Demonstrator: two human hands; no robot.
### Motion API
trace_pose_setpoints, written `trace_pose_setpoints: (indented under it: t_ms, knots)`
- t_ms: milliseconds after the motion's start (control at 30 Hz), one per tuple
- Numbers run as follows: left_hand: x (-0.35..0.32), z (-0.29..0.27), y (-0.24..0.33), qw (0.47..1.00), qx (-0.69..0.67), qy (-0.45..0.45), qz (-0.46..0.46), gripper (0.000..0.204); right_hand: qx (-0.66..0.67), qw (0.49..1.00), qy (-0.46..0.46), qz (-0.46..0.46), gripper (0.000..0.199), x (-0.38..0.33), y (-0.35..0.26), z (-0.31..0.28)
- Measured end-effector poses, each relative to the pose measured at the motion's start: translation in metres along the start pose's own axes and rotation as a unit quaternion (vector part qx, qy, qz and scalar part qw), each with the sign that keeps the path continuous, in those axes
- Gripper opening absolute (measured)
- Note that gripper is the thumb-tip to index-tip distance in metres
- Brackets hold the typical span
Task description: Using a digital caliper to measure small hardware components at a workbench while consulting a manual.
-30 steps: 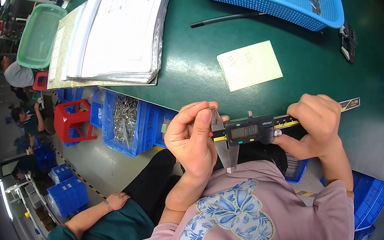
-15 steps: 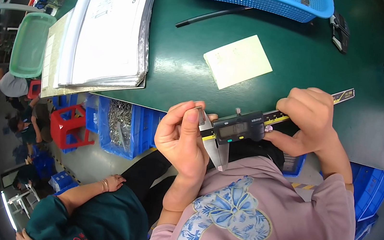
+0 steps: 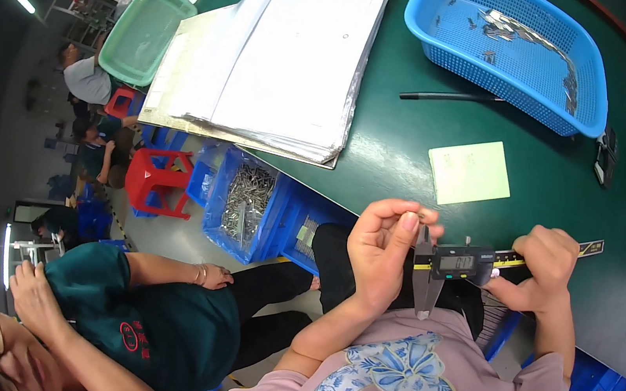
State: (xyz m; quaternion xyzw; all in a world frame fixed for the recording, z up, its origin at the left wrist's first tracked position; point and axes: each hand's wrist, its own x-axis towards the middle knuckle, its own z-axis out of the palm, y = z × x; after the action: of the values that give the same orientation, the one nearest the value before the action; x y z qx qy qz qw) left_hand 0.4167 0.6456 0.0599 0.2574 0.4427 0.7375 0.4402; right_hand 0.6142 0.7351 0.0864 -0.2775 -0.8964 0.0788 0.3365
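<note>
My right hand [image 3: 544,269] is wrapped round the beam of a digital caliper [image 3: 465,264], with the thumb near its thumb roller. The caliper lies almost level above my lap, its display facing up and its long jaws pointing toward me. My left hand [image 3: 383,252] is closed in a pinch at the small upper jaws, thumb against forefinger. Something tiny seems to sit between those fingertips, too small and covered to make out. The long lower jaws look closed together. Just beyond the caliper, a pale yellow notepad [image 3: 470,173] rests on the green table [image 3: 384,138].
A blue basket [image 3: 502,76] holds small metal pieces; a black pen [image 3: 448,98] and a black gauge [image 3: 606,157] lie beside it. An open binder [image 3: 291,58] is at left. Blue bins [image 3: 249,203] of metal parts stand below the table edge. A co-worker [image 3: 155,317] sits close at my left.
The view has swung left, so the table things appear farther right and lower. The caliper has turned to a more level position, its display now readable. Both hands keep their grip.
</note>
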Motion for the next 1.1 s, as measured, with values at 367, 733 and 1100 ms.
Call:
trace_pose_setpoints:
  t_ms: [367, 733, 1100]
  knots:
    - [0.003, -0.012, 0.001, 0.985, 0.124, -0.107, 0.055, 0.024, -0.002, 1.0, 0.012, -0.002, 0.052, -0.002, 0.002, 0.0]
    - [0.003, -0.019, -0.011, 0.985, -0.153, -0.078, -0.005, 0.012, 0.014, 1.0, 0.004, 0.007, 0.055, -0.007, 0.006, 0.003]
    - [0.001, -0.01, 0.0, 0.995, -0.095, 0.004, -0.029, 0.009, 0.006, 1.0, -0.011, -0.008, 0.052, -0.002, 0.004, 0.001]
